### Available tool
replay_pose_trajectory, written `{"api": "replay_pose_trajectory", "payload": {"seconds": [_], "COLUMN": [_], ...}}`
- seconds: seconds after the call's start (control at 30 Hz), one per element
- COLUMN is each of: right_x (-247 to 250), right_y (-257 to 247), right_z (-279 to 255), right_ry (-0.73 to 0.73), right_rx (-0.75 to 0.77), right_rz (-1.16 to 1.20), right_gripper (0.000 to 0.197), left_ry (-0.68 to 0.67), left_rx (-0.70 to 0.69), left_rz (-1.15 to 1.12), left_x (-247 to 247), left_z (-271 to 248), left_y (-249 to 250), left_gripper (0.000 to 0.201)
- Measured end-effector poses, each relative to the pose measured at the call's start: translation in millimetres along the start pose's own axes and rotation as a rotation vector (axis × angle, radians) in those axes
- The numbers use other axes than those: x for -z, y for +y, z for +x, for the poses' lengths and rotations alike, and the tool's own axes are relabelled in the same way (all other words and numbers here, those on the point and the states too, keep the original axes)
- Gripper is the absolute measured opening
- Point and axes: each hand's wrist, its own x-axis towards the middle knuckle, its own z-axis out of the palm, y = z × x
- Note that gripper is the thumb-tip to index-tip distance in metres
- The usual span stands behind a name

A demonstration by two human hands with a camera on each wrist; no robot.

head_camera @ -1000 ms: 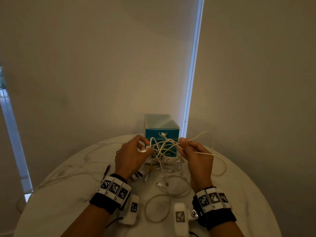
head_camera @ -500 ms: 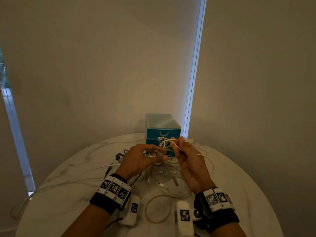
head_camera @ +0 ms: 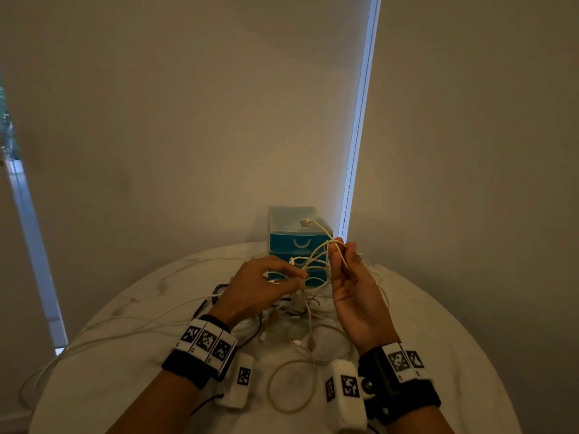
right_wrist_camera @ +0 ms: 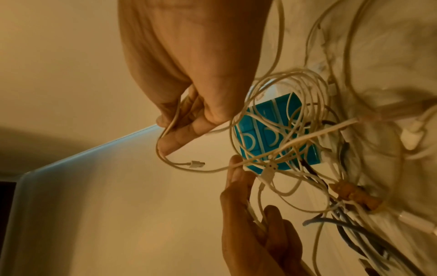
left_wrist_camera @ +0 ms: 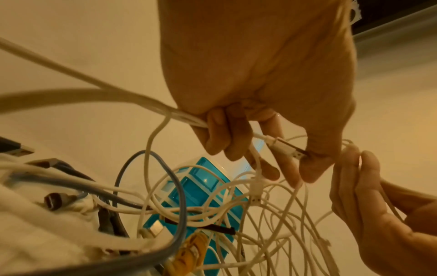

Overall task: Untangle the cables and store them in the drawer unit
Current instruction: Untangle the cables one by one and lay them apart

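A tangle of mostly white cables (head_camera: 308,296) lies on the round white table (head_camera: 454,324) in front of a teal drawer unit (head_camera: 280,242), whose drawers are closed. My left hand (head_camera: 297,277) hovers over the tangle and pinches a white cable near its USB plug (left_wrist_camera: 288,149). To its right, my right hand (head_camera: 340,252) is raised palm up, its fingers curled round a loop of thin white cable (right_wrist_camera: 176,115). That cable's small connector (right_wrist_camera: 197,164) hangs free, and in the head view a plug end (head_camera: 304,222) sticks up before the unit.
A loose white cable loop (head_camera: 291,386) lies near the table's front edge. Long white cables (head_camera: 109,336) trail off the left rim. Dark and grey cables (left_wrist_camera: 165,186) and an orange-tipped one (right_wrist_camera: 350,194) run through the tangle. A wall stands close behind.
My right hand has risen and turned palm up, lifting a cable loop so a plug end now stands above the drawer unit. The left hand has stayed low at the tangle.
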Motion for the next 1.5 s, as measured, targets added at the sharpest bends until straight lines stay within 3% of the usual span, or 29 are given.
{"api": "replay_pose_trajectory", "payload": {"seconds": [0.13,0.3,0.4,0.53,0.67,0.73,0.83,0.9,0.97,1.13,1.23,1.33,1.43,1.5], "right_x": [-0.7,0.1,6.8,14.5,20.9,21.4,9.9,1.8,3.1,8.9,3.0,1.2,1.9,1.6], "right_y": [2.2,9.8,22.4,41.1,41.7,38.4,24.0,7.1,-4.8,-8.0,-10.9,-1.2,-7.4,-11.0], "right_z": [-0.9,0.7,1.9,1.9,4.7,6.4,10.6,11.6,11.4,7.9,6.8,5.2,6.0,5.1], "right_ry": [-0.028,-0.067,-0.123,-0.166,-0.09,-0.017,0.006,0.0,0.0,0.049,-0.007,0.003,0.056,0.06], "right_rx": [-0.001,-0.019,-0.058,-0.064,0.071,0.119,0.19,0.236,0.221,0.157,0.136,0.147,0.222,0.263], "right_rz": [-0.046,-0.184,-0.44,-0.767,-0.967,-0.954,-0.702,-0.463,-0.369,-0.451,-0.482,-0.629,-0.654,-0.728], "right_gripper": [0.03,0.036,0.034,0.028,0.012,0.014,0.024,0.031,0.028,0.025,0.028,0.02,0.019,0.02], "left_ry": [-0.003,0.205,0.297,0.249,0.18,0.087,-0.035,-0.024,-0.005,0.194,0.331,0.395,0.415,0.441], "left_rx": [0.018,0.036,0.094,0.063,0.067,0.107,0.192,0.237,0.241,0.195,0.198,0.214,0.189,0.257], "left_rz": [-0.001,-0.09,-0.269,-0.37,-0.284,-0.132,0.081,0.119,0.097,-0.023,-0.296,-0.561,-0.65,-0.652], "left_x": [-2.3,2.9,7.2,10.4,8.8,8.4,9.7,12.1,12.9,12.1,17.3,28.4,38.7,40.7], "left_z": [-1.2,0.3,3.7,3.0,5.6,8.5,6.3,5.9,4.9,4.7,7.5,11.8,14.9,16.3], "left_y": [1.4,0.2,2.2,10.0,-0.1,-10.8,-24.6,-32.8,-35.3,-18.8,-2.6,6.6,-8.5,-14.9], "left_gripper": [0.017,0.019,0.017,0.017,0.017,0.028,0.041,0.039,0.036,0.037,0.041,0.054,0.066,0.069]}}
